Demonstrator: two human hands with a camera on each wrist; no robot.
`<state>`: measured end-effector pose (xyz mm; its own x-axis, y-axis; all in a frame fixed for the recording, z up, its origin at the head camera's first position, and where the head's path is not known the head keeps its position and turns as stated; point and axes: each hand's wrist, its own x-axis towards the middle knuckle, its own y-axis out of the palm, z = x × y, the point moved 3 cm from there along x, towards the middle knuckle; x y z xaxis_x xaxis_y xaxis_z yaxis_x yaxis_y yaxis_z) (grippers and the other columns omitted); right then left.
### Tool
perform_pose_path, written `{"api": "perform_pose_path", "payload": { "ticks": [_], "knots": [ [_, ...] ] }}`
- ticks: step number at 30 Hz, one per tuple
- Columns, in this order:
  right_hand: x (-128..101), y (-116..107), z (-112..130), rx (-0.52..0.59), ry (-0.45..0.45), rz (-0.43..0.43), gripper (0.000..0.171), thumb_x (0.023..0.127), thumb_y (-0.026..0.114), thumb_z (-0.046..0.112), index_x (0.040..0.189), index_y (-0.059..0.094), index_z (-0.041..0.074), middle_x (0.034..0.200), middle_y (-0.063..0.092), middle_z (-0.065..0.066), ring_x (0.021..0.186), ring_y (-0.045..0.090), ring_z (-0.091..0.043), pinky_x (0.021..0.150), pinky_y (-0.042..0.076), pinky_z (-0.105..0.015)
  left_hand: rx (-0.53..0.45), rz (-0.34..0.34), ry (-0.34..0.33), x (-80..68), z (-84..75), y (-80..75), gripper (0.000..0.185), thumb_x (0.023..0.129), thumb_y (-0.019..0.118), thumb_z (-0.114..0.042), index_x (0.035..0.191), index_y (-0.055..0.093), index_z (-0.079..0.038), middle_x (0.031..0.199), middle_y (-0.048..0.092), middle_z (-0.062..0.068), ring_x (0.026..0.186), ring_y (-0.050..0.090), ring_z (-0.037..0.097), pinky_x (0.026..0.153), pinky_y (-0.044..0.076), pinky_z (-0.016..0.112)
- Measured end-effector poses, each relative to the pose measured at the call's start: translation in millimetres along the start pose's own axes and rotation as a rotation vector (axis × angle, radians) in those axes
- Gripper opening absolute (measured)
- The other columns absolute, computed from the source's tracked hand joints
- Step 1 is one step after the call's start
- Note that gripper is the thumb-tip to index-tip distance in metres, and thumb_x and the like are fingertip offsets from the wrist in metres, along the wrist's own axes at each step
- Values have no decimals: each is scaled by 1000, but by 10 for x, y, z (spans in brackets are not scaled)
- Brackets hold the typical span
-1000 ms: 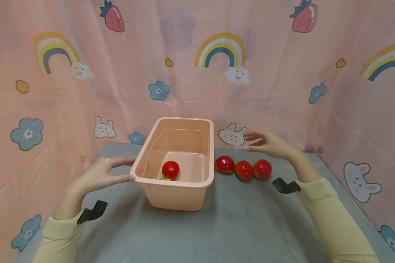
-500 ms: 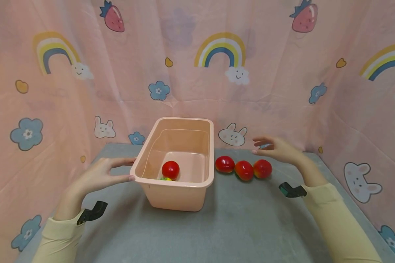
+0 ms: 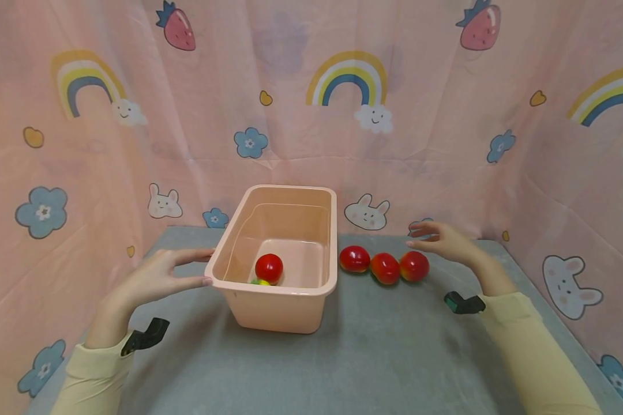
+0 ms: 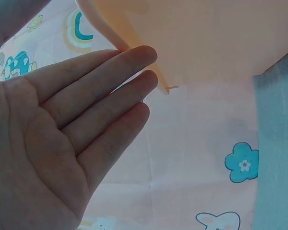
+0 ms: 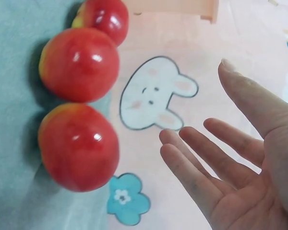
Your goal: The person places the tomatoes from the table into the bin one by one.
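Observation:
My left hand (image 3: 153, 276) touches the left rim of a peach-coloured plastic bin (image 3: 277, 308) with straight fingers and thumb. In the left wrist view those fingers (image 4: 110, 96) lie extended by the rim. Inside the bin, a round red fruit (image 3: 269, 268) sits near the front, with a bit of yellow-green showing under it. To the bin's right, three glossy red apple-like fruits with yellowish undersides stand in a row: a left one (image 3: 355, 259), a middle one (image 3: 385, 268) and a right one (image 3: 414, 266). My right hand (image 3: 443, 239) hovers above and behind the right one, fingers loosely spread, holding nothing.
A grey cloth-like surface (image 3: 384, 357) lies under everything. Pink printed curtains (image 3: 426, 144) close off the back and both sides, with the bin standing close to the back one.
My right hand has moved right and slightly down, away from the bin and toward the space over the right fruit. The left hand, bin and fruits stay put.

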<state>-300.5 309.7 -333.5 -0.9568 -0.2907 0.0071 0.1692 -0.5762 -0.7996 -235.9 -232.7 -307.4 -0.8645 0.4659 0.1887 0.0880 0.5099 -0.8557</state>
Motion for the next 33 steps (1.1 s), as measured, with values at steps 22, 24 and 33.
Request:
{"api": "perform_pose_path", "payload": {
  "ticks": [22, 24, 33],
  "knots": [
    [-15, 129, -538, 32, 130, -5, 69, 88, 60, 51, 137, 46, 4, 135, 50, -24, 122, 46, -45, 95, 44, -58, 0, 1, 3, 7, -23, 3, 60, 83, 69, -48, 134, 56, -19, 125, 64, 2, 120, 56, 25, 94, 45, 54],
    [-16, 153, -580, 41, 138, 0, 70, 88, 60, 51, 138, 45, 5, 136, 49, -25, 123, 45, -45, 94, 44, -59, 1, 0, 3, 7, -25, 1, 60, 83, 69, -48, 134, 56, -19, 125, 64, 2, 120, 56, 24, 94, 45, 54],
    [-20, 269, -710, 72, 198, 26, 75, 86, 61, 53, 140, 42, 4, 139, 46, -24, 125, 44, -45, 96, 43, -59, 7, -1, 0, 8, -20, 1, 62, 83, 69, -48, 135, 55, -18, 125, 64, 2, 120, 56, 25, 94, 46, 54]
  ]
}}
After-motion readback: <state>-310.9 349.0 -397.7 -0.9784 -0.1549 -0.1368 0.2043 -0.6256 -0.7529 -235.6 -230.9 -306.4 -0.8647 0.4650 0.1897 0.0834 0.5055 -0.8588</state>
